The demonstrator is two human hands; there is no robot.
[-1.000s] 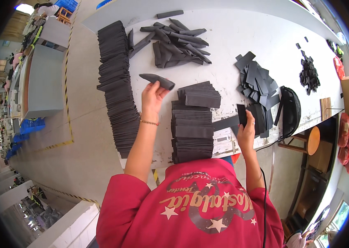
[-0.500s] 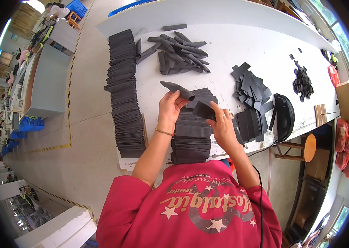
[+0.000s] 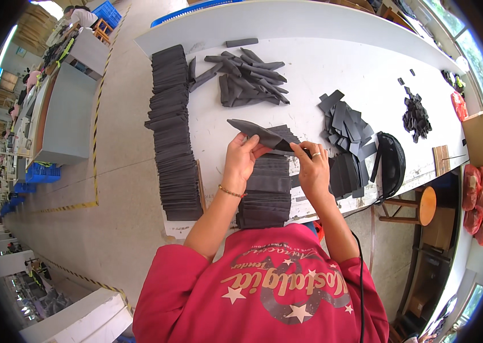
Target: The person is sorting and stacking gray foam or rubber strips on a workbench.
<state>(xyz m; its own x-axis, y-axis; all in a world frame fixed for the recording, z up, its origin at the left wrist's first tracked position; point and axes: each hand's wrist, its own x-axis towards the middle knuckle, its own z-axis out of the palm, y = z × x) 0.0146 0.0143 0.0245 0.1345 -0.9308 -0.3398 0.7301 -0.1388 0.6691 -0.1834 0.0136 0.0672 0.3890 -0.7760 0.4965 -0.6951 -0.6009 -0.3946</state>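
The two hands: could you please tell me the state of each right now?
Left hand: closed, holding a black tube.
Right hand: closed, holding a black strip at the tube's end.

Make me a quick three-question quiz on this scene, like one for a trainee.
1. True or false: the right hand holds a red bag.
2. What runs along the left edge of the white table? A) a wooden stool; B) a long row of dark stacked pieces; C) a black mesh pouch.
3. What does the left hand hold?

Key:
1. False: it holds a flat dark strip.
2. B.
3. A dark tapered sleeve.
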